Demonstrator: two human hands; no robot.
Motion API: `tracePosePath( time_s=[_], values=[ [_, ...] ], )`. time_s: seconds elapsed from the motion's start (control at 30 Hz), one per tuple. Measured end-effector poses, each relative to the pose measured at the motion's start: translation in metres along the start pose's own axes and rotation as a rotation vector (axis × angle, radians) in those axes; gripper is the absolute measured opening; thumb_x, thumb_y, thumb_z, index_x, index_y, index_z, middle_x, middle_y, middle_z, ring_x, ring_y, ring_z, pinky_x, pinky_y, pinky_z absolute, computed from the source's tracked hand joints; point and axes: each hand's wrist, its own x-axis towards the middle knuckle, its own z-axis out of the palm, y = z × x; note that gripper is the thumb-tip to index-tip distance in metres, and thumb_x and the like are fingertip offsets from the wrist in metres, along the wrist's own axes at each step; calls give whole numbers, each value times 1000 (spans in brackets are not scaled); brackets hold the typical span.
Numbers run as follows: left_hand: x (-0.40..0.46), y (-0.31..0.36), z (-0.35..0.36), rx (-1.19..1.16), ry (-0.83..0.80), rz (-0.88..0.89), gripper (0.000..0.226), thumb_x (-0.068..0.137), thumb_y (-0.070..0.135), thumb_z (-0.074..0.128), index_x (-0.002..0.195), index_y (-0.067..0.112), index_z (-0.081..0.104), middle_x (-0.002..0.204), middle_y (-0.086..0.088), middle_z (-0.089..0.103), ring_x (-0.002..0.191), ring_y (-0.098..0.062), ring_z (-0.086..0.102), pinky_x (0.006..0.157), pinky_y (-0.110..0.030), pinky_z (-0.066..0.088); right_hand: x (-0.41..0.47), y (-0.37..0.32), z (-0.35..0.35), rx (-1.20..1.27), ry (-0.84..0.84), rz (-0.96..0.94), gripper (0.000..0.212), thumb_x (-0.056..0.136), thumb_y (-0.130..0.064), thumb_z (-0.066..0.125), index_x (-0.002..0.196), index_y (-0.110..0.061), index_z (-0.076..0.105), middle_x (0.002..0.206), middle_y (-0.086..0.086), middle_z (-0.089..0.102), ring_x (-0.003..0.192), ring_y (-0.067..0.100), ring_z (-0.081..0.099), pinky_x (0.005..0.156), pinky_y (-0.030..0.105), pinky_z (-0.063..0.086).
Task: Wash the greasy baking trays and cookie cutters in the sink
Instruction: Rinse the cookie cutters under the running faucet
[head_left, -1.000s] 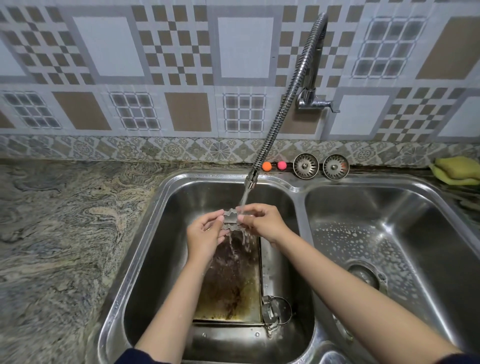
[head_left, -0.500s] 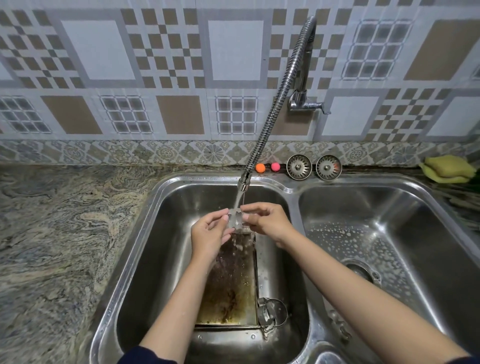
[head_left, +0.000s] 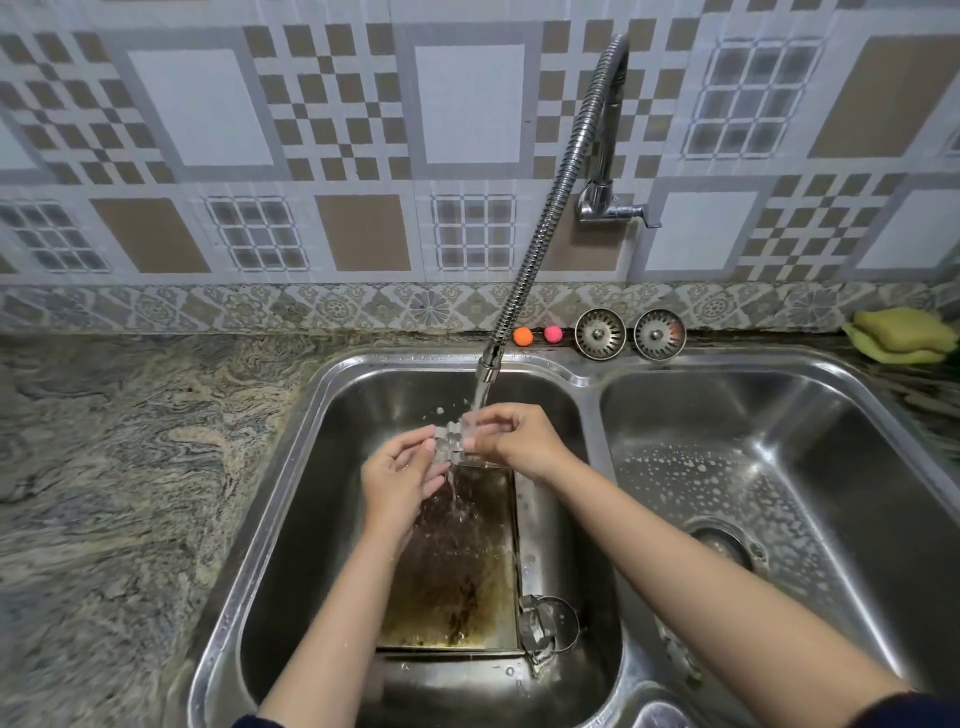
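Note:
A small scalloped metal cookie cutter (head_left: 449, 444) is held under the running stream from the flexible tap (head_left: 545, 228). My right hand (head_left: 511, 436) pinches its right side. My left hand (head_left: 400, 478) holds its left side with fingertips, palm turned up. Below them a greasy, brown-stained baking tray (head_left: 457, 571) lies in the left sink basin (head_left: 291, 509). More metal cookie cutters (head_left: 545, 623) lie at the tray's front right corner.
The right basin (head_left: 810, 467) holds soap foam around its drain. Two sink strainers (head_left: 600, 333) and two small balls, orange and pink (head_left: 523, 336), sit on the back ledge. Yellow sponges (head_left: 901, 335) lie at the far right. A granite counter (head_left: 114, 467) spreads left.
Both hands have turned the cutter slightly under the water and stay in about the same place; my left palm has opened upward more. The view has shifted a little.

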Motion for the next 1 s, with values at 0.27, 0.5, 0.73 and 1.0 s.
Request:
tracePosePath(
  time_s=[0.27,0.5,0.73,1.0],
  values=[
    [0,5,1,-26,-48,-15,26,92,6,57,116,14,60,108,-6,70,95,-21,68,66,-23,54,-9,-20,-9,-98,78,-97,25,73,3,76,98,2,70,93,13,70,73,7,64,73,19,55],
    [-32,-52,15,565,-403,-51,29,82,14,70,108,27,62,108,4,66,101,-14,62,80,-22,53,-80,-19,-99,-131,212,-96,27,75,5,73,102,2,70,76,1,71,64,-2,65,64,10,50],
    [-51,-107,34,1471,-1002,297,74,64,40,81,129,20,50,128,-1,53,119,-21,48,99,-32,41,-152,49,-177,-344,288,248,18,74,-2,78,90,-9,75,73,-5,74,67,8,67,69,17,54],
    [-53,-118,37,1731,-1093,436,57,74,19,64,128,13,47,115,-10,55,109,-28,54,89,-37,49,-168,125,-165,-677,31,538,37,71,7,70,52,-24,66,48,-13,62,46,-3,57,51,15,46]
  ],
)
